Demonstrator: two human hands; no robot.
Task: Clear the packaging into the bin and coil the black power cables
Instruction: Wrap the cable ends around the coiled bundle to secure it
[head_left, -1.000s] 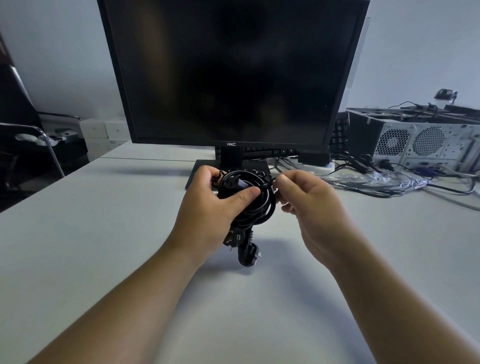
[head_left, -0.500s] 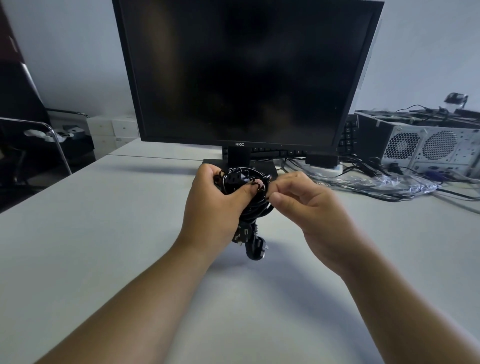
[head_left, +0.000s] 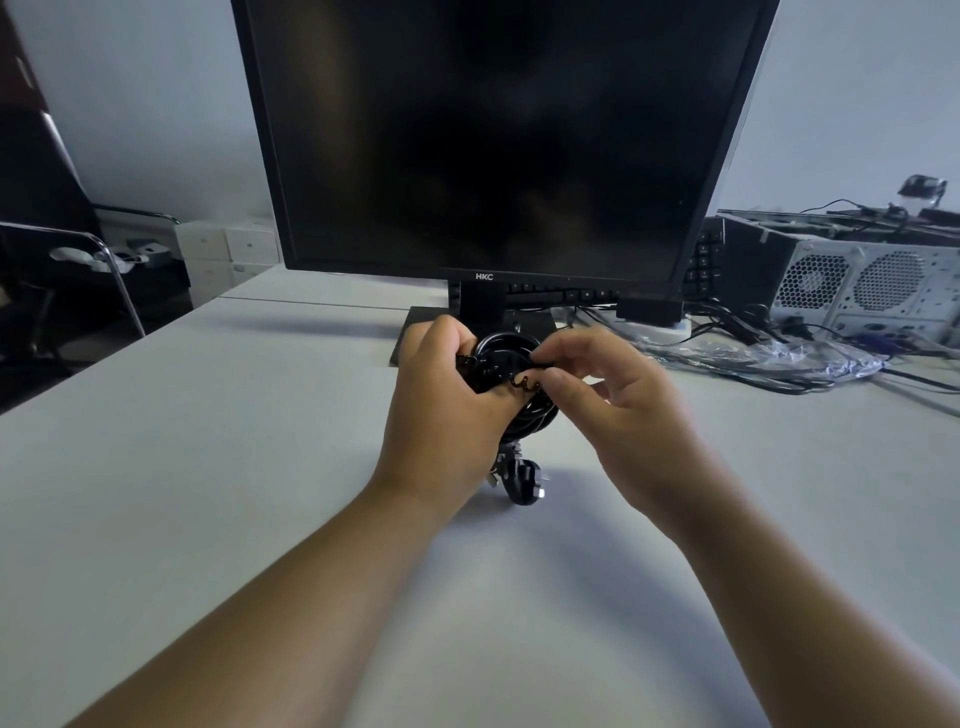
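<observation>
A coiled black power cable (head_left: 506, 358) is held above the white table in front of the monitor. My left hand (head_left: 447, 410) grips the coil, thumb across its front. The cable's plug (head_left: 524, 480) hangs below the hand, near the table top. My right hand (head_left: 613, 389) pinches a thin twisted wire tie (head_left: 522, 383) at the coil's right side, its other fingers spread. Crumpled clear plastic packaging (head_left: 800, 358) lies at the right on the table, among other black cables.
A black monitor (head_left: 493, 140) stands right behind the hands on the white table (head_left: 208, 493). A computer case (head_left: 857, 286) sits at the far right with cables (head_left: 737, 322) running from it. A chair (head_left: 62, 260) and white boxes (head_left: 223, 249) are at the left.
My right hand has shifted from gripping the coil's right side to pinching the wire tie with fingertips, its other fingers spreading. The left hand keeps its grip on the coil.
</observation>
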